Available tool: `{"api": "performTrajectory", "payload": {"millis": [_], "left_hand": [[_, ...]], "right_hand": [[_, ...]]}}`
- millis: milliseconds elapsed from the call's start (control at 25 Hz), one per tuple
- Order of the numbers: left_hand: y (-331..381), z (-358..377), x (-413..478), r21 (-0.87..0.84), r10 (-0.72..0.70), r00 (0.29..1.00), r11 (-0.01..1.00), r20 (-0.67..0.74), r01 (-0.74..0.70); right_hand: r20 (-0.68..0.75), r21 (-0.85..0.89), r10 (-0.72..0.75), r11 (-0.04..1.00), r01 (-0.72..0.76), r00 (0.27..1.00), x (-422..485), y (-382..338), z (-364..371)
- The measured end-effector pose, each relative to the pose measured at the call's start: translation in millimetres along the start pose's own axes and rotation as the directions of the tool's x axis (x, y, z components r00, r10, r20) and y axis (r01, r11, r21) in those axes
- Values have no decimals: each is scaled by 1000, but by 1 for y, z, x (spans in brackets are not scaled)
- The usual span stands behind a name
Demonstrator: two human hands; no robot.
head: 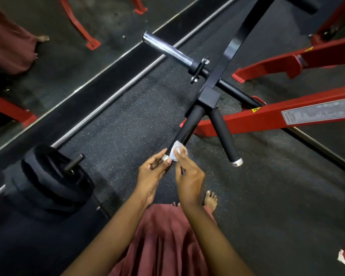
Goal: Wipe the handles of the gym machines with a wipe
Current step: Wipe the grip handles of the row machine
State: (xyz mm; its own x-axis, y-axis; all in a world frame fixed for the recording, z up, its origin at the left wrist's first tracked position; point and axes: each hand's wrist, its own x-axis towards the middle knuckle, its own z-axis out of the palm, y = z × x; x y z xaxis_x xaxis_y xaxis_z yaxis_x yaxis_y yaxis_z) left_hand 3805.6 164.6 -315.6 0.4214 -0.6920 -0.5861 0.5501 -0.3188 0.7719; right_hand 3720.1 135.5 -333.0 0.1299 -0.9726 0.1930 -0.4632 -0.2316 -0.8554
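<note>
The white wipe (pixel 177 152) is pressed round the near end of the black foam handle (pixel 188 127), pinched there by the right grip (pixel 189 179), while the left grip (pixel 153 174) clasps the handle's chrome end cap (pixel 165 157), beside the twin handle (pixel 223 134).

Two handles fork toward the viewer from a block (pixel 208 96) at the near end of a bar (pixel 237 36). The left hand (pixel 151 174) grips the tip of the left handle (pixel 187 124). The right hand (pixel 188 176), just beside it, presses a wipe (pixel 176 153) on that handle. The right handle (pixel 224 136) stands apart to the right. A peg (pixel 167 49) projects left from the bar, behind the handles. Weight plates (pixel 56 176) lie on the floor (pixel 118 120) at left. A frame beam (pixel 271 116) lies at right.
</note>
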Motion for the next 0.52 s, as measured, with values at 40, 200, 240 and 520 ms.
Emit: {"api": "performTrajectory", "payload": {"millis": [40,200,240,520], "left_hand": [[0,0,0,1,3,1000,1000,-2,-3],[-2,4,-3,19,30,999,999,-16,-30],[-2,4,-3,15,34,999,999,-17,-34],[-7,5,-3,95,136,990,987,-33,-132]], "right_hand": [[42,-3,-34,999,34,999,-2,1,-7],[-17,12,-1,1000,1,1000,68,2,-28],[-13,-37,8,999,-8,1000,89,1,-27],[160,-179,41,984,-12,986,57,1,-12]]}}
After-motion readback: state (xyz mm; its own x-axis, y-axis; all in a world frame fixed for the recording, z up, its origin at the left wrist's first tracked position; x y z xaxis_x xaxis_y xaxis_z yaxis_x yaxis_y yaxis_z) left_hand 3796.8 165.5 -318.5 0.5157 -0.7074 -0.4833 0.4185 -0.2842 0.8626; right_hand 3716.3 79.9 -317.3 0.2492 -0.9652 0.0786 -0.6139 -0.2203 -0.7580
